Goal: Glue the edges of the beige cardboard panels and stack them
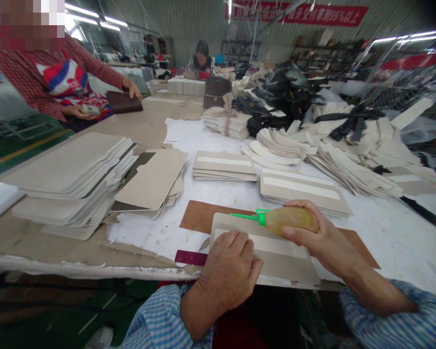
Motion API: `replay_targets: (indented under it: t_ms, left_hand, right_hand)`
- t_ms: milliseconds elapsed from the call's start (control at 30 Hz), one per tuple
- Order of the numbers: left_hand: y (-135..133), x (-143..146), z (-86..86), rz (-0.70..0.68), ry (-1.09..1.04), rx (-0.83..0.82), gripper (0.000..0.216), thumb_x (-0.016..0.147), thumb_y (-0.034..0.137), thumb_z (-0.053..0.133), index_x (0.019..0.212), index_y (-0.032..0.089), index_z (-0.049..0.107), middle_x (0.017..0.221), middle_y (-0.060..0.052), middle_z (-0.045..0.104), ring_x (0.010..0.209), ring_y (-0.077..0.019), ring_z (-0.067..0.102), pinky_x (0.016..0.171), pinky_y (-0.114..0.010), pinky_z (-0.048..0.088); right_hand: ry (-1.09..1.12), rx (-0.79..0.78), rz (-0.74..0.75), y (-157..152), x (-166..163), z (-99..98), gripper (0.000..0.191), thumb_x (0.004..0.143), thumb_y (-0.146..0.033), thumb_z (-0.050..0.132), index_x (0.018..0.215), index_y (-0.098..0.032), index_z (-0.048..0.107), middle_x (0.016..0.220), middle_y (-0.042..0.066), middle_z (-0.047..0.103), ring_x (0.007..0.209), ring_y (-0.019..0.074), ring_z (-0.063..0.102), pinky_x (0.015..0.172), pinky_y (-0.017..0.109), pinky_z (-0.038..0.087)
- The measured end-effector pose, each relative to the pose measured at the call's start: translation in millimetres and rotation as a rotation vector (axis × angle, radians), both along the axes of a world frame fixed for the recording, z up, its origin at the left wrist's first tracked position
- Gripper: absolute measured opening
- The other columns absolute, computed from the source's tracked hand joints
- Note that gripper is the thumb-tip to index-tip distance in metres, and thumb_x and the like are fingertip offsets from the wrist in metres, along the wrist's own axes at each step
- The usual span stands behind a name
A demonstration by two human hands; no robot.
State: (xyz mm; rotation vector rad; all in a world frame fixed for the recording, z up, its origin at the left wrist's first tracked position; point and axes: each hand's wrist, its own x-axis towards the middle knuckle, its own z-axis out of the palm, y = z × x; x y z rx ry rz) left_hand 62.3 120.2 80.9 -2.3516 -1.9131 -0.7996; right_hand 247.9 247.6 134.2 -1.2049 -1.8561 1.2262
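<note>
My right hand grips a yellowish glue bottle with a green nozzle that points left, just above a grey board panel. That panel carries a pale strip along its length and lies on a brown sheet at the table's near edge. My left hand lies on the panel's near left part, fingers curled down against it, holding it in place.
Stacks of grey panels cover the white table. Loose cut pieces and dark straps pile at the right. A person in a red shirt stands at far left; another sits at the back.
</note>
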Motion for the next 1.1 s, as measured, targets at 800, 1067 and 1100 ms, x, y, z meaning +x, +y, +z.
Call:
replay_targets:
  t_ms: [800, 1067, 1100]
  left_hand:
    - [-1, 0, 1.3, 0.013, -0.015, -0.016, 0.019, 0.098, 0.033, 0.064, 0.104, 0.016, 0.068, 0.111, -0.008, 0.072, 0.109, -0.0301, 0.063, 0.112, -0.059, 0.046]
    - [0, -1, 3.3, 0.013, 0.007, -0.024, 0.019, 0.098, 0.034, 0.063, 0.102, 0.016, 0.068, 0.109, -0.008, 0.071, 0.110, -0.0305, 0.062, 0.111, -0.059, 0.046]
    - [0, -1, 3.5, 0.014, 0.008, -0.027, 0.018, 0.098, 0.033, 0.063, 0.102, 0.016, 0.068, 0.109, -0.008, 0.071, 0.109, -0.0304, 0.062, 0.111, -0.059, 0.046]
  right_hand:
    - [-0.355, 0.582, 0.319, 20, -54, 19.5, 0.042, 0.080, -0.047, 0.073, 0.112, -0.023, 0.057, 0.094, 0.005, 0.069, 0.077, 0.0243, 0.065, 0.067, 0.035, 0.050]
    - [-0.433, 0.671, 0.410, 23, -66, 34.9, 0.035, 0.083, -0.043, 0.071, 0.108, -0.022, 0.058, 0.099, 0.006, 0.069, 0.080, 0.0250, 0.065, 0.069, 0.035, 0.047]
    - [-0.447, 0.683, 0.416, 23, -68, 37.5, 0.034, 0.083, -0.042, 0.071, 0.107, -0.022, 0.058, 0.098, 0.006, 0.069, 0.079, 0.0246, 0.064, 0.068, 0.035, 0.046]
